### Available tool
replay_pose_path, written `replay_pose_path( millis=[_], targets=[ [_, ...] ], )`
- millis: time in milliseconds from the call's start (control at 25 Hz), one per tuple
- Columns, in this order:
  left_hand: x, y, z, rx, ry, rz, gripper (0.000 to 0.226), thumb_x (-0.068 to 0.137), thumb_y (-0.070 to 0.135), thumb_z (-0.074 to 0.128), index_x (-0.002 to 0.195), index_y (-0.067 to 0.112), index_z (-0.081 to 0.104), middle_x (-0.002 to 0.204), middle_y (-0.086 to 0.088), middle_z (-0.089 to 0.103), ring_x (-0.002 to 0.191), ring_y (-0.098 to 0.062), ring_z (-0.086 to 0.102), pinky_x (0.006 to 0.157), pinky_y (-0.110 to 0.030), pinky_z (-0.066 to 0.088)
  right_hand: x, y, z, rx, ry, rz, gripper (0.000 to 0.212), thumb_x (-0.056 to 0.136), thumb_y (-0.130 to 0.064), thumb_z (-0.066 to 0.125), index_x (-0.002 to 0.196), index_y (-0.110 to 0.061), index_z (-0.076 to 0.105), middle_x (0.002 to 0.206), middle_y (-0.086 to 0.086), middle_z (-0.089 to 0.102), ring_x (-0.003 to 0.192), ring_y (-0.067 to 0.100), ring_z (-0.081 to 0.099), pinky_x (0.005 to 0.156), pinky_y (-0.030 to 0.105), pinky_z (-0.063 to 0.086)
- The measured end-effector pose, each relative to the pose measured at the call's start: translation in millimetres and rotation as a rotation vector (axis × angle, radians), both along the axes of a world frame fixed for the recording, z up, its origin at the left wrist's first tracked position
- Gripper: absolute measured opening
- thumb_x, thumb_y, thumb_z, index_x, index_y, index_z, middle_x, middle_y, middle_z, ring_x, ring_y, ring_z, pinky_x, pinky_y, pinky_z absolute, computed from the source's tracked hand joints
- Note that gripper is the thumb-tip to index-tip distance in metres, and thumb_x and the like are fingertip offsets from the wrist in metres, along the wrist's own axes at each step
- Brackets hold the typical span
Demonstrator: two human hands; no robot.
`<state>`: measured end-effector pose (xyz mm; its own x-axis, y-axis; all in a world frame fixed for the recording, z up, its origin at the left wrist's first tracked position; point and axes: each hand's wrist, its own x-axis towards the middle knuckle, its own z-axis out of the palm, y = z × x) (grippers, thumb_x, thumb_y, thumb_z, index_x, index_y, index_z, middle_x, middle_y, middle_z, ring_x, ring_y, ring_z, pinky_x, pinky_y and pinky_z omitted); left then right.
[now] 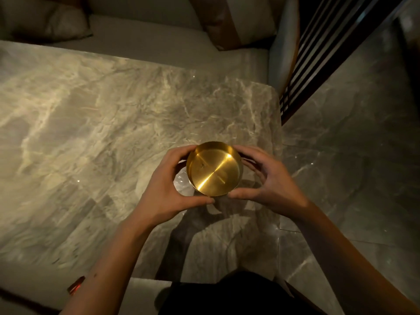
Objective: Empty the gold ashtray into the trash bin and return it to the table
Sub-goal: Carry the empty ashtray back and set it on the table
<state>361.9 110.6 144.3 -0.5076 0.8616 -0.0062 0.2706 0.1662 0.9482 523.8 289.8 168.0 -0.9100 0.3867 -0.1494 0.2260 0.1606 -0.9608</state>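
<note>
The round gold ashtray (214,169) is held between both hands just above the marble table (95,137), near the table's right front corner. Its shiny inside faces up and looks bare, with only light streaks on the bottom. My left hand (169,186) grips its left side, fingers along the rim and thumb under the near edge. My right hand (266,178) grips the right side the same way. Whether the ashtray touches the table I cannot tell. No trash bin is in view.
A pale sofa (159,39) with cushions (47,21) runs behind the table. Dark marble floor (354,142) lies to the right, beside a slatted dark panel (318,51). A small reddish object (76,285) sits at the lower left.
</note>
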Motion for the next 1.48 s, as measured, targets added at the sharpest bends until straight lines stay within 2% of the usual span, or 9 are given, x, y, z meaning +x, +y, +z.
replay_pose_path(
  millis=[160, 360, 560, 680, 800, 960, 1080, 1240, 1480],
  targets=[
    [6.6, -14.4, 5.5, 0.002, 0.003, 0.027, 0.098, 0.051, 0.037, 0.092, 0.137, 0.02, 0.047, 0.133, 0.012, 0.051, 0.127, -0.01, 0.052, 0.102, -0.022, 0.046, 0.3, -10.0, 0.3, 0.008, 0.037, 0.04, 0.087, 0.058, -0.027, 0.088, 0.136, -0.024, 0.05, 0.137, -0.003, 0.051, 0.131, 0.01, 0.049, 0.112, 0.029, 0.038],
    [19.9, -34.0, 15.4, -0.027, 0.078, 0.107, 0.098, 0.052, 0.037, 0.092, 0.138, 0.02, 0.047, 0.134, 0.011, 0.05, 0.127, -0.013, 0.051, 0.103, -0.026, 0.046, -2.7, -14.3, 0.1, 0.05, 0.079, 0.14, 0.088, 0.058, -0.026, 0.088, 0.137, -0.02, 0.049, 0.136, -0.001, 0.052, 0.129, 0.008, 0.051, 0.109, 0.025, 0.04],
    [6.2, -56.4, 20.6, -0.051, 0.093, 0.144, 0.094, 0.05, 0.044, 0.089, 0.133, 0.032, 0.047, 0.131, 0.022, 0.049, 0.124, -0.001, 0.051, 0.1, -0.015, 0.044, -26.0, -31.2, -5.6, 0.101, 0.103, 0.181, 0.089, 0.058, -0.029, 0.091, 0.136, -0.023, 0.049, 0.135, -0.001, 0.053, 0.128, 0.011, 0.052, 0.109, 0.028, 0.042],
    [-23.8, -72.6, 16.8, -0.062, 0.094, 0.121, 0.095, 0.05, 0.045, 0.089, 0.134, 0.032, 0.046, 0.131, 0.021, 0.049, 0.124, 0.0, 0.05, 0.101, -0.015, 0.043, -51.2, -50.4, -8.0, 0.14, 0.101, 0.16, 0.089, 0.057, -0.038, 0.089, 0.135, -0.029, 0.048, 0.134, -0.008, 0.052, 0.127, 0.011, 0.052, 0.107, 0.027, 0.043],
    [-69.4, -96.8, 8.3, -0.049, 0.1, 0.104, 0.097, 0.05, 0.046, 0.089, 0.135, 0.029, 0.047, 0.132, 0.018, 0.049, 0.123, -0.001, 0.051, 0.102, -0.018, 0.044, -91.1, -79.7, -11.8, 0.166, 0.078, 0.118, 0.088, 0.058, -0.031, 0.091, 0.135, -0.027, 0.049, 0.134, -0.006, 0.052, 0.127, 0.01, 0.052, 0.108, 0.03, 0.043],
    [-143.0, -137.1, -0.6, -0.031, 0.053, 0.044, 0.096, 0.049, 0.046, 0.09, 0.134, 0.034, 0.047, 0.131, 0.018, 0.049, 0.124, -0.002, 0.05, 0.104, -0.023, 0.043, -153.1, -129.4, -13.4, 0.176, 0.048, 0.048, 0.087, 0.059, -0.025, 0.09, 0.136, -0.023, 0.05, 0.134, -0.005, 0.053, 0.127, 0.01, 0.052, 0.107, 0.027, 0.043],
    [-198.0, -166.8, -2.1, -0.044, 0.034, 0.002, 0.098, 0.05, 0.044, 0.091, 0.137, 0.028, 0.048, 0.133, 0.012, 0.049, 0.126, -0.004, 0.05, 0.107, -0.026, 0.043, -199.3, -166.7, -14.3, 0.159, 0.03, 0.004, 0.089, 0.058, -0.025, 0.092, 0.136, -0.023, 0.05, 0.134, -0.006, 0.053, 0.127, 0.01, 0.052, 0.108, 0.029, 0.042],
    [-239.5, -193.6, 2.9, -0.047, 0.008, -0.014, 0.099, 0.05, 0.043, 0.09, 0.138, 0.027, 0.046, 0.135, 0.012, 0.048, 0.127, -0.001, 0.048, 0.107, -0.019, 0.04, -239.5, -196.0, -9.0, 0.159, 0.032, -0.007, 0.087, 0.057, -0.032, 0.091, 0.135, -0.029, 0.051, 0.132, -0.009, 0.054, 0.126, 0.01, 0.053, 0.108, 0.027, 0.042],
    [-250.0, -212.9, 7.9, -0.071, 0.032, 0.039, 0.104, 0.051, 0.038, 0.093, 0.142, 0.023, 0.045, 0.136, 0.01, 0.046, 0.127, 0.005, 0.046, 0.106, -0.012, 0.037, -261.1, -207.8, -8.2, 0.156, 0.057, 0.033, 0.086, 0.058, -0.03, 0.091, 0.134, -0.023, 0.052, 0.133, -0.005, 0.054, 0.126, 0.01, 0.053, 0.108, 0.029, 0.043]
  ],
)
